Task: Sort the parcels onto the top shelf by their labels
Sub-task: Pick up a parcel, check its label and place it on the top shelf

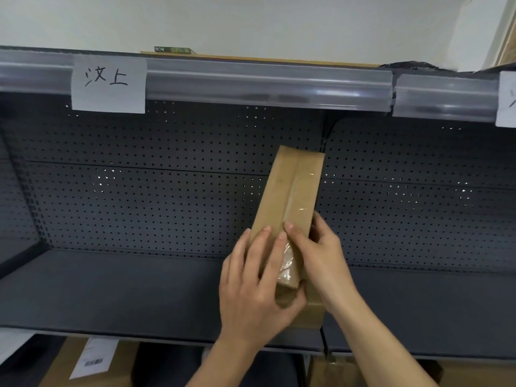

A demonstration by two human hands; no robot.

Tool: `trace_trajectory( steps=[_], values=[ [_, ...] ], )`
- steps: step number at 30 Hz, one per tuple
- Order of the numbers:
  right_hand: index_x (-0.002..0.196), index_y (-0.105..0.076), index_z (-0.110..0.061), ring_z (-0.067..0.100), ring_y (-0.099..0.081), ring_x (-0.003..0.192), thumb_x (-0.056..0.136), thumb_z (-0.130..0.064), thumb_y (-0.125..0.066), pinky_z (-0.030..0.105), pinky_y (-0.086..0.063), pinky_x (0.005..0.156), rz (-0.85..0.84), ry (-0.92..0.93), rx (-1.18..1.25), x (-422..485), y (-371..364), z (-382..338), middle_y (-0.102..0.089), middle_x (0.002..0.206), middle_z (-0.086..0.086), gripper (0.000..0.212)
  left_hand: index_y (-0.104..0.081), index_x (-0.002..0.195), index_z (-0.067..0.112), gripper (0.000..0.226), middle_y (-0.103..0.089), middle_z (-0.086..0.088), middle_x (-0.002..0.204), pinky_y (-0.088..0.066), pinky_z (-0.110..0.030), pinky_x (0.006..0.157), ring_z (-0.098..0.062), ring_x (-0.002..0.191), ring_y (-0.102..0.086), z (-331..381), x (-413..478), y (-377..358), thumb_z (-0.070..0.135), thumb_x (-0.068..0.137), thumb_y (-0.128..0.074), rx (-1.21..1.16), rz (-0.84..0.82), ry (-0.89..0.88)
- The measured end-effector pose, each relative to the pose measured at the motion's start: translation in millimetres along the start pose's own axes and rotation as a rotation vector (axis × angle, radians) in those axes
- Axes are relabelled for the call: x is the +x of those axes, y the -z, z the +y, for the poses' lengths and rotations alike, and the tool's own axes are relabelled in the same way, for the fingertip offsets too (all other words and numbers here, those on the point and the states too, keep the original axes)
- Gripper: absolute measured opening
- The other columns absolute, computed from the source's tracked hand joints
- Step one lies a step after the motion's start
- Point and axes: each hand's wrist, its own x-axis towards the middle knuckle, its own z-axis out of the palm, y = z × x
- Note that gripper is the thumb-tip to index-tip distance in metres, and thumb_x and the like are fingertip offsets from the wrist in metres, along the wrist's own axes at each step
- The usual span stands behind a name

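Long brown cardboard parcel (290, 208), sealed with clear tape along its seam, held on end and tilted over the dark grey middle shelf (125, 289), in front of the perforated grey back panel (167, 196). Left hand (251, 286) wrapped around the lower left side and bottom end, thumb tucked under the end flap. Right hand (321, 252) closed on the right edge, fingers curled behind, thumb pressed on the taped seam. Above, top shelf's clear plastic label rail (265, 82) carrying a white paper label (109, 85) with handwritten characters; a second white label (506, 101) cut off at the right edge. Flat brown cardboard piece (251, 58) and a small green box (172, 50) lying on the top shelf. Below, a brown parcel with a white barcoded shipping label (95, 358) on the lower shelf.
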Motion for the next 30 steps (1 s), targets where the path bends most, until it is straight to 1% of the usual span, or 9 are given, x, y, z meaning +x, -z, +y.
trace_trajectory(
  steps=[3, 6, 10, 13, 15, 19, 23, 26, 30],
  values=[
    [0.122, -0.066, -0.027, 0.013, -0.074, 0.095, 0.1, -0.024, -0.055, 0.033, -0.059, 0.084, 0.028, 0.009, 0.047, 0.1, 7.0, -0.7, -0.078, 0.105, -0.005, 0.024, -0.036, 0.147, 0.015, 0.086, -0.048, -0.013, 0.149, -0.046, -0.038, 0.106, -0.028, 0.136, -0.05, 5.9, 1.0, 9.1, 0.044, 0.075, -0.072, -0.214, -0.012, 0.0],
    [0.13, -0.063, -0.025, 0.01, -0.071, 0.101, 0.103, -0.023, -0.049, 0.036, -0.056, 0.093, 0.062, -0.003, 0.057, -0.1, 14.7, -0.3, -0.075, 0.112, -0.007, 0.031, -0.025, 0.154, 0.019, 0.089, -0.033, -0.005, 0.158, -0.038, -0.022, 0.111, -0.016, 0.142, -0.043, 7.0, 0.7, 12.9, 0.038, 0.08, -0.072, -0.533, -0.052, 0.194],
    [0.141, -0.056, -0.028, 0.002, -0.067, 0.108, 0.104, -0.025, -0.046, 0.03, -0.053, 0.097, 0.049, 0.022, 0.027, -4.0, 21.4, 1.8, -0.071, 0.121, -0.013, 0.038, -0.015, 0.159, 0.03, 0.098, -0.024, 0.015, 0.164, -0.026, -0.036, 0.123, 0.0, 0.15, -0.022, 7.3, -4.9, 7.3, 0.059, 0.08, -0.066, -0.786, -0.263, 0.518],
    [0.143, -0.052, -0.033, -0.006, -0.066, 0.105, 0.104, -0.027, -0.045, 0.022, -0.053, 0.091, -0.002, 0.045, -0.009, -6.5, 25.2, 2.8, -0.069, 0.12, -0.019, 0.04, -0.012, 0.159, 0.029, 0.105, -0.016, 0.018, 0.167, -0.021, -0.043, 0.124, 0.004, 0.152, -0.011, 7.1, -8.6, 3.5, 0.075, 0.077, -0.059, -0.824, -0.355, 0.53],
    [0.146, -0.045, -0.038, -0.009, -0.064, 0.105, 0.101, -0.038, -0.049, 0.024, -0.051, 0.094, -0.04, 0.029, -0.055, -8.3, 28.5, 1.8, -0.065, 0.123, -0.023, 0.045, -0.01, 0.159, 0.03, 0.104, -0.013, 0.019, 0.167, -0.021, -0.044, 0.124, 0.003, 0.152, -0.01, 9.2, -7.9, 2.7, 0.073, 0.078, -0.059, -0.816, -0.377, 0.524],
    [0.145, -0.035, -0.039, 0.006, -0.062, 0.112, 0.069, -0.073, -0.068, 0.036, -0.052, 0.096, -0.081, -0.028, -0.257, -11.4, 34.9, -7.4, -0.059, 0.124, -0.021, 0.09, -0.005, 0.159, 0.034, 0.099, -0.006, 0.022, 0.167, -0.018, -0.038, 0.125, 0.006, 0.151, -0.003, 18.0, -6.9, 2.1, 0.061, 0.082, -0.062, -0.738, -0.409, 0.475],
    [0.145, -0.032, -0.031, 0.016, -0.06, 0.113, 0.048, -0.077, -0.073, 0.042, -0.053, 0.095, -0.007, -0.077, -0.4, -7.7, 38.0, -12.7, -0.057, 0.124, -0.01, 0.115, 0.002, 0.157, 0.035, 0.104, 0.004, 0.024, 0.165, -0.009, -0.029, 0.126, 0.01, 0.15, 0.007, 26.1, -7.0, 1.1, 0.064, 0.08, -0.06, -0.68, -0.433, 0.443],
    [0.143, -0.038, -0.03, 0.012, -0.062, 0.107, 0.055, -0.064, -0.079, 0.039, -0.054, 0.09, 0.016, -0.073, -0.302, -5.5, 41.5, -5.7, -0.061, 0.119, -0.012, 0.103, 0.008, 0.151, 0.043, 0.101, 0.01, 0.028, 0.163, -0.003, -0.024, 0.124, 0.012, 0.148, 0.012, 28.5, -4.0, 2.3, 0.067, 0.081, -0.06, -0.647, -0.464, 0.403],
    [0.119, -0.049, -0.038, 0.001, -0.062, 0.092, 0.074, -0.04, -0.081, 0.022, -0.047, 0.068, 0.003, -0.078, -0.118, -5.8, 50.6, 9.1, -0.063, 0.105, -0.016, 0.055, 0.004, 0.156, 0.034, 0.096, 0.009, 0.023, 0.166, 0.004, -0.031, 0.125, 0.005, 0.151, 0.014, 16.3, -7.4, 3.6, 0.07, 0.086, -0.051, -0.52, -0.508, 0.237]
  ],
)
